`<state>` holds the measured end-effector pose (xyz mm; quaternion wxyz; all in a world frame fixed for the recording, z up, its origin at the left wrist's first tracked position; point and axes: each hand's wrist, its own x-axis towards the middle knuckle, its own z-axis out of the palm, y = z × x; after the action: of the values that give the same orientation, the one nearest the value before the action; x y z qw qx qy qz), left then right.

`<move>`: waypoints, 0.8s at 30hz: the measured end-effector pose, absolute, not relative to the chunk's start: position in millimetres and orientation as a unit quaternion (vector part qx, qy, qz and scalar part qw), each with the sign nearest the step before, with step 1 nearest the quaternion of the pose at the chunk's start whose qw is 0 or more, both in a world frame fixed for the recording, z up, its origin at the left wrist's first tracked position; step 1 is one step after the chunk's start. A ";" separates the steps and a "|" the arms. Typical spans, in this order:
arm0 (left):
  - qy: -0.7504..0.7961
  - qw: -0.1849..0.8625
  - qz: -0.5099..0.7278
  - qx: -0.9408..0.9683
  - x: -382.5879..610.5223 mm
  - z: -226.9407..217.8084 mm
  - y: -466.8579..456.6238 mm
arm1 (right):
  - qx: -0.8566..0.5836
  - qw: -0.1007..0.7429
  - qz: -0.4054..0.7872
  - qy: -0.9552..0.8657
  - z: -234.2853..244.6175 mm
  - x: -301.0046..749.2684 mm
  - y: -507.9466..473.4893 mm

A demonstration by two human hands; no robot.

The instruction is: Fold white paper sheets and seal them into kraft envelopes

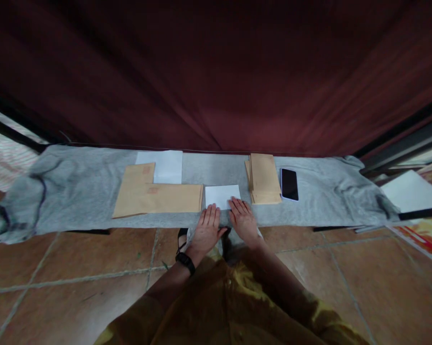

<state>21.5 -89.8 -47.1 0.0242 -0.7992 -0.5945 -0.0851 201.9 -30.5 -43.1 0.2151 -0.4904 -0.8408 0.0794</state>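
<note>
A: Backdrop?

B: Dark maroon curtain fills everything from 10 to 2 o'clock. Terracotta tiled floor lies below, from 4 to 8.

A: Work surface?

B: Gray cloth stretched in a long band from 9 to 3 o'clock, bunched at both ends.

A: On it, from the biggest?

B: Two manila envelopes lie flat and overlap in an L, just beside the small white paper at its 9 o'clock. A white sheet sits at 11, partly under the envelopes. An envelope stack stands at 2 o'clock, edges slightly fanned.

A: And the piece under the hands?

B: Small white paper, centre of the cloth, between the flat envelopes and the stack. A black phone lies face up at 3 o'clock, just beside the stack.

A: Hands?

B: Both flat, fingers stretched out, gripping nothing. The left hand has its fingertips at the paper's near edge. The right hand presses its fingertips onto the near right corner.

A: Anything smaller?

B: Black wristwatch on the left wrist, at 7 o'clock from the paper.
</note>
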 end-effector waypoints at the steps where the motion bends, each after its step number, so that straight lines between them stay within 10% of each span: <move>1: -0.593 0.022 -0.087 -0.800 22.0 -45.4 -89.2 | -0.491 0.218 0.087 -0.839 -42.2 202.0 -26.7; 24: -0.588 0.068 -0.106 -0.799 18.3 -52.9 -86.5 | -0.528 0.119 0.111 -0.833 -17.6 172.4 66.1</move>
<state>18.3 -86.5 -52.9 0.0678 -0.7993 -0.5875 -0.1064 172.4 66.1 -17.6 0.1189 -0.5281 -0.8335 0.1108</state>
